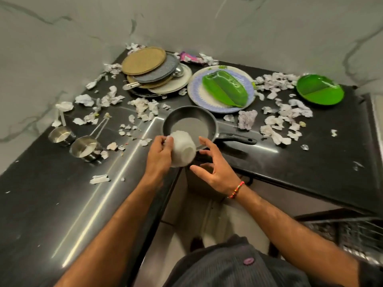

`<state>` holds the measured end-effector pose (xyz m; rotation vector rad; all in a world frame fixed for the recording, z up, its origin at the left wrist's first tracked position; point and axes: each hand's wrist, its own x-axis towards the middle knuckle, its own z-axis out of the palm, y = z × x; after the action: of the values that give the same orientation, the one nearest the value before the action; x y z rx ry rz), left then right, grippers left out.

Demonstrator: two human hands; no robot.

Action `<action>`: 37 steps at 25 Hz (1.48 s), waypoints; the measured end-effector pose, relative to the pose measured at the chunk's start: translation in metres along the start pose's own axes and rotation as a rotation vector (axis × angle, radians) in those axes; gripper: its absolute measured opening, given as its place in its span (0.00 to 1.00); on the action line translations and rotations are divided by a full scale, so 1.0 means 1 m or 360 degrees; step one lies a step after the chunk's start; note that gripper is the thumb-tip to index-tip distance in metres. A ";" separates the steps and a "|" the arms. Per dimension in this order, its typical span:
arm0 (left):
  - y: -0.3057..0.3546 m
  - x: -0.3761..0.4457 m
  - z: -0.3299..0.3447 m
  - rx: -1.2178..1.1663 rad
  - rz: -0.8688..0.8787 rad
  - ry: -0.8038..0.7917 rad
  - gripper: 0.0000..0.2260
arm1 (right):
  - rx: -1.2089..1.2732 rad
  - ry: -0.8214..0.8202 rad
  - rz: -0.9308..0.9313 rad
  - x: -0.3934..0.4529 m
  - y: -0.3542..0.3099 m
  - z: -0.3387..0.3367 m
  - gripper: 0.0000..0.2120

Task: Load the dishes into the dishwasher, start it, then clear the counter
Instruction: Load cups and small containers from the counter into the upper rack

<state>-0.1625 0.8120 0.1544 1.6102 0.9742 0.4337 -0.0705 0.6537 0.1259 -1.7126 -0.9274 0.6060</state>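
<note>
No writing is legible anywhere. A black corner counter (pixel 310 162) under grey marbled walls is littered with torn paper scraps (pixel 286 112). At 9 o'clock sit two steel measuring cups (pixel 85 148); at 11, stacked plates (pixel 151 73); at centre, a frying pan (pixel 189 125). The left hand (pixel 159 154) clamps a white bowl (pixel 183 149) tipped on its side; the right hand (pixel 213 172) hovers beside it, fingers spread. At 1 o'clock a green leaf-shaped dish (pixel 224 88) rests on a patterned plate (pixel 196 92); at 2, a green divided plate (pixel 320 90).

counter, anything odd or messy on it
Yes: torn, crumpled paper scraps are strewn across the black counter, around the frying pan and plates. The left hand holds a white bowl tipped sideways.
</note>
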 end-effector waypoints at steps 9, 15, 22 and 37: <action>0.047 -0.098 0.207 -0.0192 -0.0688 -0.1214 0.12 | -0.0946 0.0868 0.0270 -0.174 0.035 -0.121 0.43; 0.060 -0.224 0.351 0.0205 -0.0706 -0.1775 0.11 | -0.0524 0.1524 0.0569 -0.329 0.069 -0.183 0.46; 0.012 -0.370 0.534 0.0801 -0.0586 -0.2351 0.14 | 0.0001 0.2136 0.0987 -0.506 0.139 -0.249 0.40; -0.071 -0.504 0.705 0.1772 0.0039 -0.2721 0.12 | 0.0713 0.2825 0.2114 -0.715 0.405 -0.322 0.36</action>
<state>0.0275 -0.0219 -0.0027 2.0430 -0.2966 -1.5610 -0.1142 -0.1716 -0.1841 -1.4477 1.5343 -0.1274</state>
